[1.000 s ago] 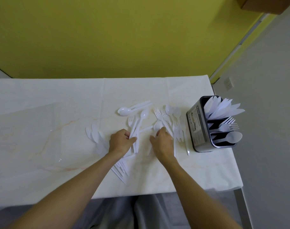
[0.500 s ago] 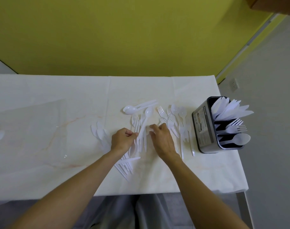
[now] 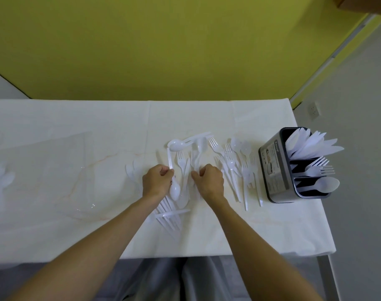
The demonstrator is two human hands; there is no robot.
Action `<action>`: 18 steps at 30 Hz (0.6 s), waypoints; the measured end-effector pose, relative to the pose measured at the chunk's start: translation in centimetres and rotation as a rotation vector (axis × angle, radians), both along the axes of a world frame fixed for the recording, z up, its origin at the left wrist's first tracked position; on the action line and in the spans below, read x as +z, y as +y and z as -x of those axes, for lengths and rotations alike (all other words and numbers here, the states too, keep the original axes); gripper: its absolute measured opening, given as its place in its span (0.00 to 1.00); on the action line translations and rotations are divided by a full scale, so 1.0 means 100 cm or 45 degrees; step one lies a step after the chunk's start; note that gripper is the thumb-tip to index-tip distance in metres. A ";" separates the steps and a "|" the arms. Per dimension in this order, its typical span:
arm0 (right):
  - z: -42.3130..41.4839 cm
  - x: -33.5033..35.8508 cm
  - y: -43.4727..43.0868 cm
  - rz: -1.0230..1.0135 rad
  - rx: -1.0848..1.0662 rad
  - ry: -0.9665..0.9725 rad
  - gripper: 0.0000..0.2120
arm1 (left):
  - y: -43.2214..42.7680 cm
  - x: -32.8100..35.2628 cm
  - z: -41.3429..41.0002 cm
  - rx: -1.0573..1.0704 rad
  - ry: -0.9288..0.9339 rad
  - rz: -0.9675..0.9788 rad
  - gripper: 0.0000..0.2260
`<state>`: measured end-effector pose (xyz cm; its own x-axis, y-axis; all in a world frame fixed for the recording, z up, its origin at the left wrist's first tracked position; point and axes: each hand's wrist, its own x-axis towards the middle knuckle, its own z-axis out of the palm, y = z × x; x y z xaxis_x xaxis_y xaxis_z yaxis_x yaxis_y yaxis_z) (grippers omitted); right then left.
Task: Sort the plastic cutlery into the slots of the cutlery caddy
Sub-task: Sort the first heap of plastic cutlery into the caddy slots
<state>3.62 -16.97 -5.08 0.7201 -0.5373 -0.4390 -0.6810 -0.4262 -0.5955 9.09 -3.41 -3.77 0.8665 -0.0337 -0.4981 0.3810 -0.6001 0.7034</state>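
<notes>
- Two bare forearms reach in from the near edge, and right beside the left wrist lies a fan of white pieces (image 3: 168,218), forks I think, not sorted yet.
- Next up, the left hand (image 3: 157,181) pinches a white spoon (image 3: 175,191) by the handle, with the bowl pointing near and the handle pointing far. My guess is it's held clear of the heap so it goes in on its own.
- Just right of it, the right hand (image 3: 210,181) has its fingers curled over the loose pile (image 3: 188,164). Can't tell if it's actually got a piece or is just teasing one out of the overlapping handles.
- Further right, a scatter of forks and spoons (image 3: 235,166) lies between that hand and the caddy, handles mostly pointing near.
- At the right edge of the table (image 3: 76,127) stands the cutlery caddy (image 3: 272,170), with knives (image 3: 311,144) in the far slot, caddy forks (image 3: 320,168) in the middle and a lone caddy spoon (image 3: 324,184) in the near slot. So the pinched spoon belongs in the near slot, I reckon.
- Plenty is left on the table, so it's early days.
</notes>
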 end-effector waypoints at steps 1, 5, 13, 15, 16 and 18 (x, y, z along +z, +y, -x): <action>0.000 0.001 -0.004 -0.044 -0.018 0.020 0.17 | 0.001 0.002 -0.001 0.020 -0.010 0.029 0.07; 0.011 0.015 -0.028 -0.053 -0.095 0.068 0.17 | -0.007 0.015 0.000 0.059 -0.151 0.212 0.04; 0.050 0.018 -0.062 0.158 -0.250 -0.089 0.08 | -0.051 0.021 0.018 -0.381 -0.496 0.427 0.06; 0.052 0.018 -0.062 0.199 -0.268 -0.121 0.09 | -0.055 0.006 0.024 -0.644 -0.589 0.363 0.07; 0.052 0.018 -0.062 0.221 -0.272 -0.138 0.10 | -0.055 -0.001 0.025 -0.756 -0.602 0.302 0.08; 0.053 0.017 -0.058 0.265 -0.244 -0.182 0.09 | -0.050 -0.013 0.028 -0.875 -0.569 0.171 0.10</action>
<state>-1.71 -22.77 -3.34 0.6438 -0.7367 -0.2068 -0.6762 -0.4213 -0.6043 6.32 -8.40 -5.03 0.7463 -0.6623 -0.0658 -0.3722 -0.4973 0.7837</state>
